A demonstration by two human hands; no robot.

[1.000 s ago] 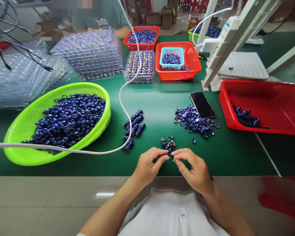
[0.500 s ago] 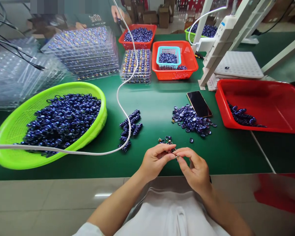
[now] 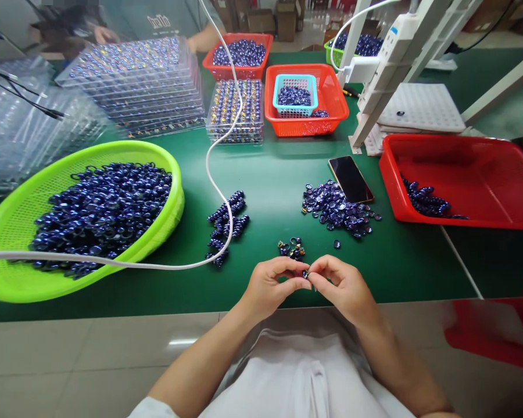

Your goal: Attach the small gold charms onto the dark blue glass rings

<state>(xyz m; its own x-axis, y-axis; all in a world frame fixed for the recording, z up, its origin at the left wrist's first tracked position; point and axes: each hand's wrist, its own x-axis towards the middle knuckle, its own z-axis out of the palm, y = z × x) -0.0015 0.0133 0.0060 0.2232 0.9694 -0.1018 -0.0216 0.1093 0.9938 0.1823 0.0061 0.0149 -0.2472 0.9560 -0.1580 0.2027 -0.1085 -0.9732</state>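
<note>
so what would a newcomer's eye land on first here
Probably the lime-green basket at the left of the dark-green table, heaped with shiny dark-blue pieces. Next, perhaps the big red tray at the right. Then, near the table's front edge, the left grip and right grip, together at a small dark piece.

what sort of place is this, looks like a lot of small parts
Probably a workshop or small factory that handles little parts in bulk: a green basket is heaped with shiny blue pieces, clear trays of small pieces stand stacked, and cardboard boxes show in the background.
</note>
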